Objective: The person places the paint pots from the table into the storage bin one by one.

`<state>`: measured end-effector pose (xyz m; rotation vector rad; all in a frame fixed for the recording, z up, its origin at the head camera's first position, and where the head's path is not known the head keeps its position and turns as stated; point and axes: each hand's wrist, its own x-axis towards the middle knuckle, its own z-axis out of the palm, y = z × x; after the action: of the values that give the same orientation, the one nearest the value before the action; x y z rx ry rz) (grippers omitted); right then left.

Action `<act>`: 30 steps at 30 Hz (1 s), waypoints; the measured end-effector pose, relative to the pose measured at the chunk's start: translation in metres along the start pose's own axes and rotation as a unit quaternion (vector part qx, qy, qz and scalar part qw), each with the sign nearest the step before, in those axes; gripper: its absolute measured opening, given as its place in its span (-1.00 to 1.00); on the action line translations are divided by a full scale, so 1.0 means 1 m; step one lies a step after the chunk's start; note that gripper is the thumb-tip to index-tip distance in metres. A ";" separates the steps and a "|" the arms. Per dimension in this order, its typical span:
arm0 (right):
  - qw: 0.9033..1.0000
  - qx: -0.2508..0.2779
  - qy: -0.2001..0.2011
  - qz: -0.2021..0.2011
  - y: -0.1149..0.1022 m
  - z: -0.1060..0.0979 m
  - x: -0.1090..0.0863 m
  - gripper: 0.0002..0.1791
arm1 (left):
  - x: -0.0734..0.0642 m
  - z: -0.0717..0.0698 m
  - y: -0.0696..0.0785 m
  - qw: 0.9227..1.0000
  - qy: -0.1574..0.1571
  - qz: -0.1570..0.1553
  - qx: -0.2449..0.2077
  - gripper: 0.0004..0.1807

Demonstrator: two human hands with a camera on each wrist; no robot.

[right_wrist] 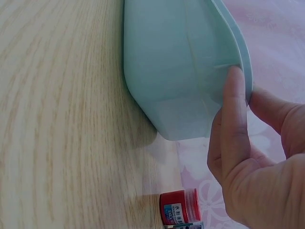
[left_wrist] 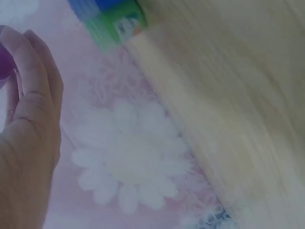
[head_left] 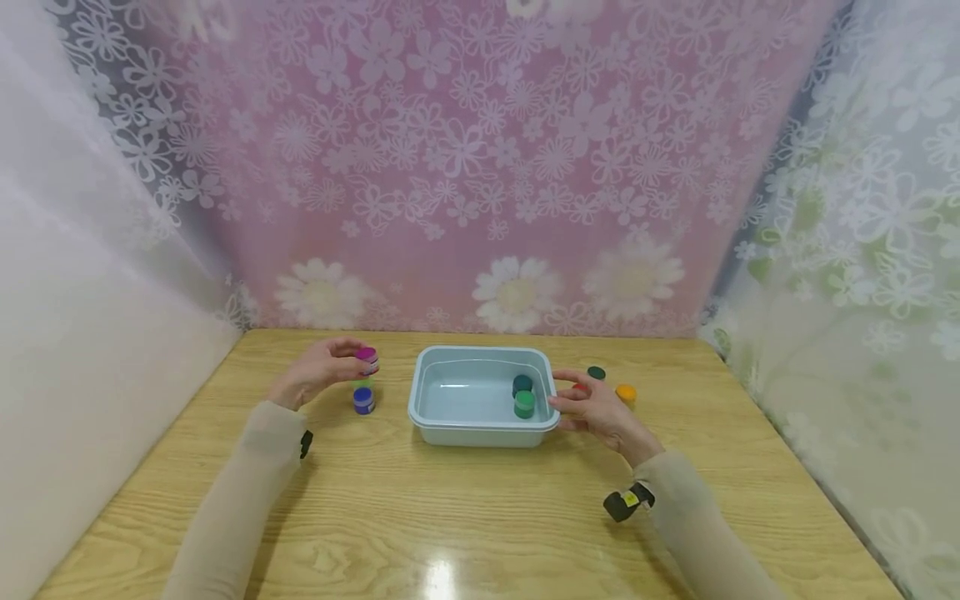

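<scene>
Magenta jar (head_left: 367, 360): is pinched in left hand (head_left: 321, 372), held left of tub (head_left: 480, 437); only partly caught by left-wrist view | tub: rim gripped by right hand (head_left: 598, 410); two green jars (head_left: 524, 405) inside, shown by head view only | red jar (right_wrist: 173, 196) nearby: label (right_wrist: 177, 213) shown by right-wrist view only

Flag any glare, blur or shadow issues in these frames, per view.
Head: bright glare spot on the table at the bottom edge, small glint inside the tray; left wrist: soft overall, with the blue jar and green jar smeared and wood grain blurred; right wrist: crisper, large label print on the red jar legible, soft shadow beside the tray.
</scene>
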<state>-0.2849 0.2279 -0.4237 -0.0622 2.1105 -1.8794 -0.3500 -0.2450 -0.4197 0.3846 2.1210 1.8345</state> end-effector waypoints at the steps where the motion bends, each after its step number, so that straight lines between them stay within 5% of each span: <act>1: 1.000 0.000 0.001 0.001 0.000 0.000 0.000 -0.23 | 0.001 0.003 0.002 1.000 0.001 -0.002 -0.005 -0.41; 8: 1.000 -0.004 0.004 0.000 0.000 0.001 0.001 -0.24 | 0.013 0.034 0.016 0.997 0.027 -0.019 -0.067 -0.42; 14: 1.000 -0.002 0.007 0.002 0.000 0.001 0.000 -0.24 | 0.020 0.059 0.028 0.997 0.035 -0.018 -0.061 -0.40; 30: 1.000 0.001 0.006 0.002 0.000 0.001 -0.002 -0.25 | 0.030 0.092 0.041 0.998 0.018 -0.023 -0.056 -0.40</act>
<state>-0.2829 0.2272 -0.4235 -0.0472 2.1140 -1.8853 -0.3402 -0.1439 -0.3927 0.2750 2.0207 1.9378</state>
